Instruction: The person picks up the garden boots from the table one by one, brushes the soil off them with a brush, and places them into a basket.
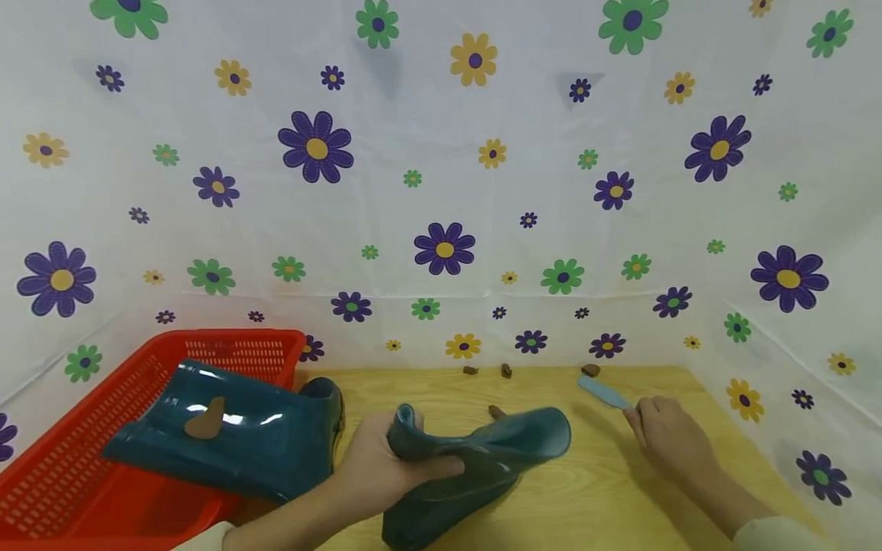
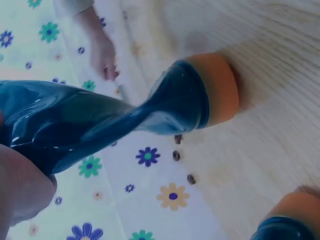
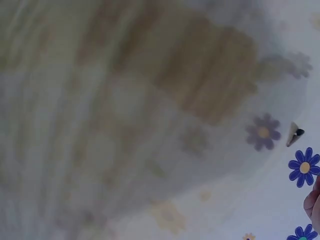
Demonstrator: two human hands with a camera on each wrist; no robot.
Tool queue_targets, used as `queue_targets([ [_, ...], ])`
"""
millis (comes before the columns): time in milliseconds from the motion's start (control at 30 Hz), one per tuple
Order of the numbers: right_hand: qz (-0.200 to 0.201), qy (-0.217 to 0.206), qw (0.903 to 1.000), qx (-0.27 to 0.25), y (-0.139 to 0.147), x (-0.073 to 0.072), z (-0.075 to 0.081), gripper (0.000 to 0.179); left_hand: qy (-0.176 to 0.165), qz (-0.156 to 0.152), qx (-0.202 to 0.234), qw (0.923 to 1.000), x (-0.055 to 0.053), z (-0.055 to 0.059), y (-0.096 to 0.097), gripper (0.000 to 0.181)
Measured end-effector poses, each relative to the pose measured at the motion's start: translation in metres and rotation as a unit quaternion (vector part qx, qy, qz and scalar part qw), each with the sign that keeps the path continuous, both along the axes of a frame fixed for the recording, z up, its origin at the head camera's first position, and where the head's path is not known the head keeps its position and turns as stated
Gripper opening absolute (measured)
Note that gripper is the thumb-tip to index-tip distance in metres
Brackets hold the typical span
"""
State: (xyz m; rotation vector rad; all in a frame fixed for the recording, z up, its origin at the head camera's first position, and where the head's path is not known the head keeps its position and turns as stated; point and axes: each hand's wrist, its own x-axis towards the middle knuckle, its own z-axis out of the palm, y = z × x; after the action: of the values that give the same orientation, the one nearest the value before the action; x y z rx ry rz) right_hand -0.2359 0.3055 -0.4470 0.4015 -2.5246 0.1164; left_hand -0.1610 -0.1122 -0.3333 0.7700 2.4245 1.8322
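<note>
My left hand grips a dark teal rubber boot by its shaft, thumb across the near side, so the shaft is squeezed and folded. In the left wrist view the boot shows an orange sole. Over the right of the table, my right hand pinches a flat, light blue tool like a small spatula. Its tip is close to a brown lump. In the right wrist view only some fingers show at the right edge; much of that view is blurred.
A red plastic basket stands at the left. A second teal boot leans over its edge, a brown patch on its shaft. More brown lumps lie along the back of the wooden table, before a flowered cloth.
</note>
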Motion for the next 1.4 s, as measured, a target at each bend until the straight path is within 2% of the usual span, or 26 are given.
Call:
queue_targets([
  [133,-0.011,-0.037,0.9992,0.005,-0.002,0.001,-0.007,0.025,-0.033,0.045,0.034,0.9978,-0.002,0.011,-0.009,0.028],
  [200,-0.02,-0.059,0.998,0.003,-0.004,0.002,-0.009,0.026,-0.029,0.054,0.057,0.9965,-0.004,0.016,-0.011,0.033],
  [267,-0.03,-0.077,0.9966,0.001,-0.006,0.002,-0.009,0.027,-0.015,0.062,0.061,0.9961,-0.004,0.02,-0.012,0.034],
  [400,-0.043,-0.078,0.9959,0.015,-0.004,0.002,-0.009,0.026,0.012,0.081,0.038,0.9959,-0.007,0.027,-0.008,0.031],
  [467,-0.039,-0.069,0.9965,0.025,-0.001,0.005,-0.01,0.025,0.042,0.09,0.014,0.995,-0.009,0.028,-0.006,0.028],
  [533,-0.032,-0.054,0.9975,0.032,0.001,0.006,-0.012,0.025,0.088,0.095,-0.005,0.9916,-0.013,0.028,-0.003,0.026],
  [600,-0.024,-0.046,0.998,0.037,0.002,0.007,-0.014,0.024,0.147,0.096,-0.019,0.9843,-0.018,0.027,-0.002,0.023],
  [667,-0.017,-0.044,0.9982,0.037,0.0,0.007,-0.016,0.024,0.214,0.094,-0.033,0.9717,-0.024,0.027,-0.002,0.019],
  [733,-0.013,-0.038,0.9984,0.041,-0.001,0.007,-0.017,0.024,0.281,0.093,-0.05,0.9539,-0.031,0.029,-0.003,0.017],
  [800,-0.013,-0.038,0.9981,0.046,-0.002,0.007,-0.017,0.024,0.343,0.092,-0.071,0.9321,-0.036,0.034,-0.004,0.02],
  [933,-0.014,-0.043,0.9976,0.052,-0.005,0.008,-0.015,0.026,0.45,0.097,-0.148,0.8752,-0.041,0.047,-0.013,0.032],
  [1000,-0.006,-0.039,0.9979,0.053,-0.006,0.008,-0.015,0.025,0.486,0.105,-0.217,0.8397,-0.039,0.055,-0.018,0.044],
  [1033,-0.002,-0.037,0.998,0.052,-0.007,0.008,-0.014,0.024,0.5,0.112,-0.258,0.8192,-0.038,0.059,-0.021,0.048],
  [1100,0.004,-0.031,0.9982,0.052,-0.008,0.007,-0.014,0.023,0.518,0.126,-0.349,0.771,-0.035,0.066,-0.023,0.049],
  [1167,0.005,-0.025,0.9981,0.055,-0.009,0.006,-0.013,0.022,0.522,0.142,-0.426,0.725,-0.031,0.068,-0.024,0.046],
  [1200,0.002,-0.026,0.9981,0.056,-0.009,0.006,-0.012,0.023,0.521,0.151,-0.454,0.7074,-0.03,0.067,-0.023,0.045],
  [1233,-0.001,-0.029,0.998,0.056,-0.009,0.005,-0.012,0.023,0.52,0.157,-0.474,0.693,-0.03,0.065,-0.022,0.045],
  [1267,-0.004,-0.032,0.9979,0.057,-0.009,0.005,-0.012,0.023,0.522,0.161,-0.488,0.6813,-0.03,0.062,-0.021,0.047],
  [1300,-0.007,-0.037,0.9977,0.055,-0.009,0.006,-0.012,0.023,0.523,0.164,-0.493,0.6759,-0.031,0.059,-0.02,0.049],
  [1400,-0.009,-0.045,0.9976,0.052,-0.009,0.005,-0.013,0.023,0.538,0.168,-0.476,0.6746,-0.034,0.052,-0.02,0.064],
])
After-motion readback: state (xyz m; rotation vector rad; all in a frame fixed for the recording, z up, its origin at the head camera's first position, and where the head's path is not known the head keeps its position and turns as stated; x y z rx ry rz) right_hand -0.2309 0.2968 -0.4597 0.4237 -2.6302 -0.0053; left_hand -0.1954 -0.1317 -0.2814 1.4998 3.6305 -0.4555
